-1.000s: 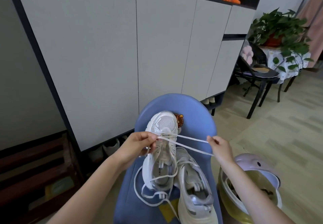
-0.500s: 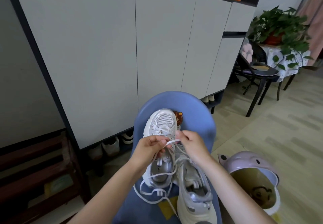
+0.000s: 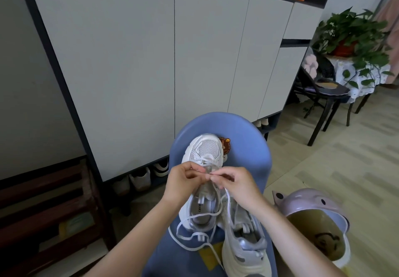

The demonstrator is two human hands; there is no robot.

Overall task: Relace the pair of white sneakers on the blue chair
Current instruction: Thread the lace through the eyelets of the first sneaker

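Both white sneakers sit side by side on the blue chair [image 3: 248,147], toes pointing at the backrest. The left sneaker [image 3: 204,179] is the one being laced; the right sneaker [image 3: 244,240] beside it looks like it has no lace through its eyelets yet, though I can't be sure from this angle.

The left hand [image 3: 183,185] and right hand [image 3: 237,182] meet over the midfoot eyelets, and each one pinches the white shoelace [image 3: 194,236] between thumb and fingertips. The slack trails in loops over the heel and down onto the seat.

My take for this step: hold the lace right near its tip so it doesn't bend, steady the eyelet tab with the other hand, and feed it straight through. Then pull both sides even before moving up a row (saves redoing it later). Watch that the loose loops don't snag on the heel.

Readable stuff: the insole of the left sneaker has dark print that looks like "CECE", maybe cut off. There's a small bear sticker [image 3: 225,146] on the backrest, with text too small to read.
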